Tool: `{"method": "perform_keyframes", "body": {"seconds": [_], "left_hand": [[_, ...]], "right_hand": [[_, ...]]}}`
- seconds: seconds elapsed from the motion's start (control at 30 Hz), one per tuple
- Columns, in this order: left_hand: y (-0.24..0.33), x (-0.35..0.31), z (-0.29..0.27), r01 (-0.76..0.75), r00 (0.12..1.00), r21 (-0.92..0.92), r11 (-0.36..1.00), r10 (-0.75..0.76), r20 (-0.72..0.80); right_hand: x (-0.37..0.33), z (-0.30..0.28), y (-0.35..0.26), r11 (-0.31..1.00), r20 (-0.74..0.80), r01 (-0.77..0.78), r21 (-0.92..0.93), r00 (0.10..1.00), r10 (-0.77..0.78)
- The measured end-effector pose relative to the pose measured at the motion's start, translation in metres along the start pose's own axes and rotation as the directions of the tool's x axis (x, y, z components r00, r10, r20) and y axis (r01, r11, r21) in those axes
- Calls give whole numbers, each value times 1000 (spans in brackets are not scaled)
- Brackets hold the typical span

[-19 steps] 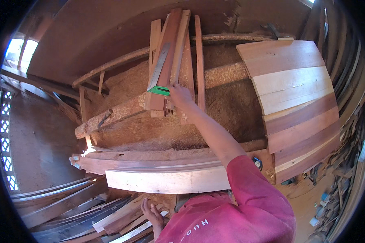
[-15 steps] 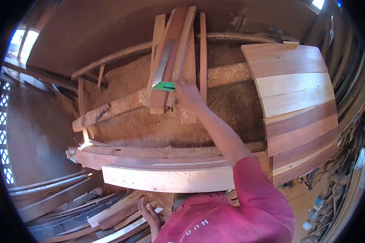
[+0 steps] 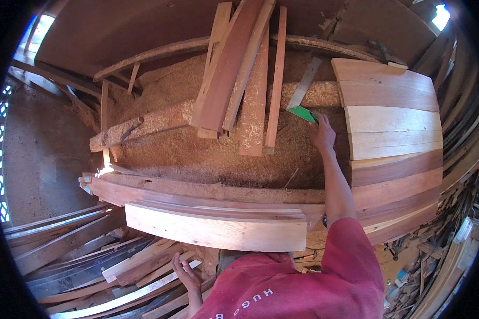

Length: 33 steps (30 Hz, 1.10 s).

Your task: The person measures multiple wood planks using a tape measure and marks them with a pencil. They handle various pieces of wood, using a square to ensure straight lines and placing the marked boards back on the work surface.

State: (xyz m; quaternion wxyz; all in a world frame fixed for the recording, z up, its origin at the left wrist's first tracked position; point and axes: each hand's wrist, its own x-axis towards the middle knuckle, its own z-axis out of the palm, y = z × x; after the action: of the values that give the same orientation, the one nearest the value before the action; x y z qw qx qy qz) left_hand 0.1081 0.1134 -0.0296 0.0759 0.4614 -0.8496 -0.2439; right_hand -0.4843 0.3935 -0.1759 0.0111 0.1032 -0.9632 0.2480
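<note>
one right hand (image 3: pixel 324 134) pinching one green-handled try square (image 3: pixel 301 93), one left hand (image 3: pixel 184 272) loosely spread near several planks (image 3: pixel 147 264), one pale board (image 3: pixel 215 229), one striped wooden panel (image 3: pixel 395 122) at right

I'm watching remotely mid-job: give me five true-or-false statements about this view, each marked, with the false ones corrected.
1. The bare right hand holds the green-handled, grey-bladed metal square. True.
2. The bare left hand grips a hammer. False: its fingers are open, with nothing visible in its grasp.
3. The square lies on the long reddish-brown wooden plank. False: it is held to the plank's right.
4. The long pale wooden board is nearer the person than that plank. True.
5. The wide panel of pale and reddish boards is left of the square. False: it is right of it.
</note>
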Motion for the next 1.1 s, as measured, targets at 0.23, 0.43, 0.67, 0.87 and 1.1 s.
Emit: {"method": "perform_keyframes", "body": {"seconds": [0.23,0.43,0.67,0.87,1.1], "left_hand": [[-4,-4,-7,29,999,0,1000,-29,-31],[-2,-11,-5,60,998,-9,998,-60,-19],[-8,-14,-7,108,994,-14,994,-108,-28],[-11,-17,2,85,994,-43,995,-88,-60],[5,0,3,71,997,-39,997,-70,28]], "right_hand": [[9,16,35,989,54,-137,-51,989,140],[24,23,36,991,18,-134,-24,991,135],[20,14,27,975,-71,-206,82,975,211],[3,15,-30,957,-303,-123,262,931,202],[-22,25,-183,857,183,0,516,977,-110]]}}
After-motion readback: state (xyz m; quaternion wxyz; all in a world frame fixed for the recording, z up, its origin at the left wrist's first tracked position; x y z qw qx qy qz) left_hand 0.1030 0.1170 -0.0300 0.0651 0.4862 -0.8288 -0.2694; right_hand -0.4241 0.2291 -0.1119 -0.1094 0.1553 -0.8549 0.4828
